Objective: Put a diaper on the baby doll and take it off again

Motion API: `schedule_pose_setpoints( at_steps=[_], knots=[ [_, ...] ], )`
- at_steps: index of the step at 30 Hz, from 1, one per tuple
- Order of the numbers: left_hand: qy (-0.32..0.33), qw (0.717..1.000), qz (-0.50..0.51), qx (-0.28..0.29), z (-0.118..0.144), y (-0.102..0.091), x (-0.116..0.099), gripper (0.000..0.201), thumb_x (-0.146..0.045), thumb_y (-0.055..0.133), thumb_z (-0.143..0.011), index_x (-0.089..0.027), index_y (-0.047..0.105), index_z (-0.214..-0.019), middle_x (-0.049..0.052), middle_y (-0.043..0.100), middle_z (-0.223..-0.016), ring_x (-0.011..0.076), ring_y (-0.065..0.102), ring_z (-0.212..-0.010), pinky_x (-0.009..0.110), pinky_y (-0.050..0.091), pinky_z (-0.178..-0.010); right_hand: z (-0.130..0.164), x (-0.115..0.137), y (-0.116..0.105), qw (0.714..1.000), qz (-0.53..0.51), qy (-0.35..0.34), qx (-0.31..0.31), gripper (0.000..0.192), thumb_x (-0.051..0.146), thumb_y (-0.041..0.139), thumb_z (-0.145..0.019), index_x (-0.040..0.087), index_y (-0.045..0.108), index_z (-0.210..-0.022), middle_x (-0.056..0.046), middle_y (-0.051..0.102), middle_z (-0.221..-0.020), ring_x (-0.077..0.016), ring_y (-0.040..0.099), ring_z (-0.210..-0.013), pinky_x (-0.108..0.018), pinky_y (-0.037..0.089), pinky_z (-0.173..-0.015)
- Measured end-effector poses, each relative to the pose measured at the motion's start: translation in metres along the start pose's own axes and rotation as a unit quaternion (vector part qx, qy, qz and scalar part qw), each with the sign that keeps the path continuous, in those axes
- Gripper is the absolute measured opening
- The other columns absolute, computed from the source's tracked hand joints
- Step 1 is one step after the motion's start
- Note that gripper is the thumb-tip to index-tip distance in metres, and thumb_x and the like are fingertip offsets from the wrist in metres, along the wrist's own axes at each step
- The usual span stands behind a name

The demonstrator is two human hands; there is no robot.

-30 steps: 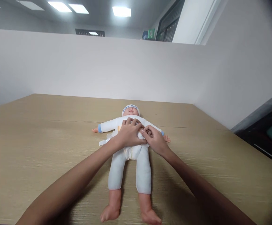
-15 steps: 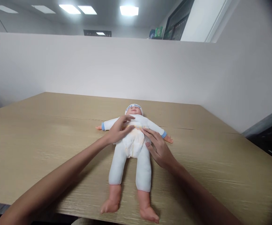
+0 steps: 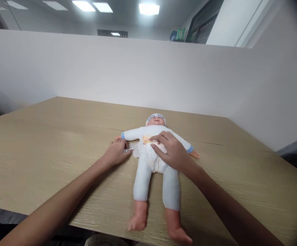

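Observation:
A baby doll (image 3: 143, 177) in a white outfit with blue cuffs lies on its back, feet toward me. A white diaper (image 3: 153, 155) with an orange printed waistband covers its hips. To the left of the doll's waist, my left hand (image 3: 116, 151) is closed, thumb and fingers pinching the outer end of the diaper's side wing (image 3: 135, 149), which stretches out from under the doll. My right hand (image 3: 172, 152) rests over the diaper's front, thumb and fingers apart, fingertips at the waistband. It hides the right side of the diaper.
The doll lies on a wide wooden table (image 3: 74, 150) with a seam running across it. Behind stands a white partition wall (image 3: 128, 71), with a window above it. The table's front edge is close to my body.
My left hand has left the doll's belly and moved left to the diaper's side wing, which now shows spread out. My right hand has shifted onto the diaper's front. The view has turned slightly.

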State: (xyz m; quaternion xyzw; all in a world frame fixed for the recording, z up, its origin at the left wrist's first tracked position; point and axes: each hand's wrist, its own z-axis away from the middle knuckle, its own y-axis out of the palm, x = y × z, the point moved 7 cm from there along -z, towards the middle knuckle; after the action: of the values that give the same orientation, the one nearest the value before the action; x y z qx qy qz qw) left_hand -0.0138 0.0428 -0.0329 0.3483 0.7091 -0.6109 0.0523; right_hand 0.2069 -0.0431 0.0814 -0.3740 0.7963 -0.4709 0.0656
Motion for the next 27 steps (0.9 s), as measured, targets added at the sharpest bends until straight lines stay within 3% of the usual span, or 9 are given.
schedule_pose_setpoints(
  at_steps=[4,8,11,13,17,20,24,27],
  knots=[
    [-0.045,0.995,0.082,0.027,-0.003,-0.001,0.011,0.037,-0.052,0.069,-0.086,-0.023,0.053,-0.070,0.007,0.064,-0.077,0.0284,0.061,-0.081,0.040,0.047,-0.078,-0.030,0.005,0.023,0.994,0.053,0.024,0.093,0.014,0.029,0.064,-0.105,0.025,0.077,-0.105,-0.006,0.065,-0.099,-0.0267,0.062,-0.099,-0.040,0.048,-0.089],
    [-0.036,0.984,0.173,0.037,-0.011,-0.012,0.005,0.047,-0.060,0.055,-0.096,-0.021,0.057,-0.070,0.003,0.061,-0.075,0.0210,0.058,-0.074,0.032,0.044,-0.069,-0.035,-0.005,0.037,0.987,0.066,0.080,0.124,0.011,0.028,0.070,-0.100,0.025,0.080,-0.102,-0.005,0.065,-0.095,-0.0262,0.063,-0.097,-0.039,0.048,-0.085],
    [-0.013,0.957,0.290,0.031,-0.020,-0.021,-0.019,0.052,-0.065,0.058,-0.095,-0.019,0.061,-0.072,0.002,0.061,-0.074,0.0201,0.058,-0.076,0.030,0.045,-0.070,-0.030,-0.012,0.039,0.988,0.036,0.102,0.111,0.017,0.029,0.074,-0.097,0.024,0.079,-0.111,-0.007,0.069,-0.105,-0.0285,0.064,-0.104,-0.042,0.049,-0.093],
    [-0.007,0.937,0.346,0.038,-0.027,-0.021,-0.040,0.051,-0.065,0.064,-0.092,-0.018,0.062,-0.071,0.002,0.060,-0.071,0.0188,0.056,-0.074,0.029,0.044,-0.069,-0.028,-0.016,0.039,0.989,0.008,0.112,0.095,0.032,0.031,0.075,-0.095,0.023,0.074,-0.126,-0.008,0.071,-0.112,-0.0295,0.065,-0.108,-0.043,0.049,-0.097],
    [-0.003,0.913,0.396,0.095,-0.040,-0.004,-0.082,0.045,-0.058,0.067,-0.092,-0.017,0.063,-0.074,0.001,0.059,-0.072,0.0153,0.050,-0.068,0.029,0.036,-0.063,-0.027,-0.025,0.039,0.985,-0.045,0.146,0.086,0.060,0.032,0.076,-0.093,0.021,0.059,-0.149,-0.008,0.073,-0.116,-0.0296,0.067,-0.110,-0.041,0.049,-0.095],
    [0.024,0.899,0.425,0.108,-0.047,0.008,-0.097,0.044,-0.057,0.062,-0.098,-0.017,0.066,-0.082,0.002,0.061,-0.079,0.0158,0.051,-0.071,0.030,0.036,-0.064,-0.027,-0.031,0.041,0.980,-0.071,0.169,0.076,0.054,0.026,0.067,-0.097,0.021,0.057,-0.150,-0.008,0.075,-0.113,-0.0276,0.068,-0.107,-0.038,0.049,-0.091],
    [0.019,0.875,0.483,0.025,-0.049,0.015,-0.079,0.035,-0.056,0.057,-0.103,-0.021,0.058,-0.103,-0.001,0.057,-0.078,0.0161,0.053,-0.072,0.030,0.042,-0.068,-0.027,-0.034,0.042,0.979,-0.076,0.177,0.060,0.038,0.030,0.052,-0.108,0.023,0.061,-0.144,-0.003,0.074,-0.096,-0.0238,0.068,-0.089,-0.033,0.046,-0.078],
    [0.008,0.900,0.437,0.001,-0.047,0.022,-0.063,0.041,-0.060,0.061,-0.102,-0.022,0.054,-0.115,-0.002,0.055,-0.082,0.0157,0.051,-0.072,0.029,0.040,-0.066,-0.026,-0.036,0.041,0.976,-0.092,0.191,0.052,0.037,0.033,0.051,-0.109,0.024,0.060,-0.143,-0.001,0.072,-0.091,-0.0218,0.066,-0.082,-0.032,0.045,-0.076]
  ],
)
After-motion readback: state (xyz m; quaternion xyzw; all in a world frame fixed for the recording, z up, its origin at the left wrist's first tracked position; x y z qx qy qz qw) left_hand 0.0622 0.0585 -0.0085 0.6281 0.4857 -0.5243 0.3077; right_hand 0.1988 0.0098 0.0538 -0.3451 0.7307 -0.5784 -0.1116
